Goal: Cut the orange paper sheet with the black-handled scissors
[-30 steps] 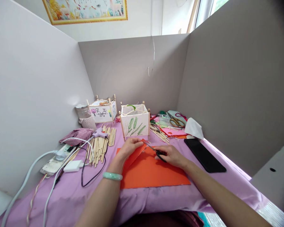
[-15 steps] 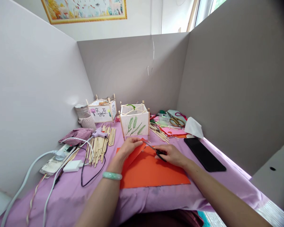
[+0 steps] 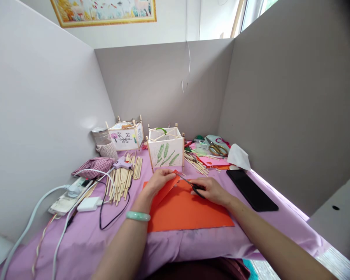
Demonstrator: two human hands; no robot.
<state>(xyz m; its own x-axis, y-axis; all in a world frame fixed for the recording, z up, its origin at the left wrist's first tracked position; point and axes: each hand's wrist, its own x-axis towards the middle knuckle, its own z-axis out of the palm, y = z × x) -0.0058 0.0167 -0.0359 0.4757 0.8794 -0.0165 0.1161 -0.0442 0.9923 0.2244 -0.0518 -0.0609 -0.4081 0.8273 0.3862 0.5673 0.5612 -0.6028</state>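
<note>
My left hand (image 3: 160,181) pinches a folded piece of red paper (image 3: 166,191), lifted above a larger orange-red sheet (image 3: 189,214) that lies on the purple cloth. Fingers of my right hand (image 3: 211,189) are wrapped round black-handled scissors (image 3: 197,189). The scissor blades point left, and their tips meet the edge of the red paper beside my left fingertips. Just behind my hands stands a white box lantern (image 3: 167,152) with a stick frame and green plant drawings.
Wooden sticks (image 3: 121,186), a glue gun (image 3: 122,164), a power strip (image 3: 65,200) and cables lie left. A second box (image 3: 125,138) and a jar (image 3: 103,140) stand behind. Right are gold-handled scissors (image 3: 217,149), coloured paper (image 3: 212,161), and a black phone (image 3: 252,191).
</note>
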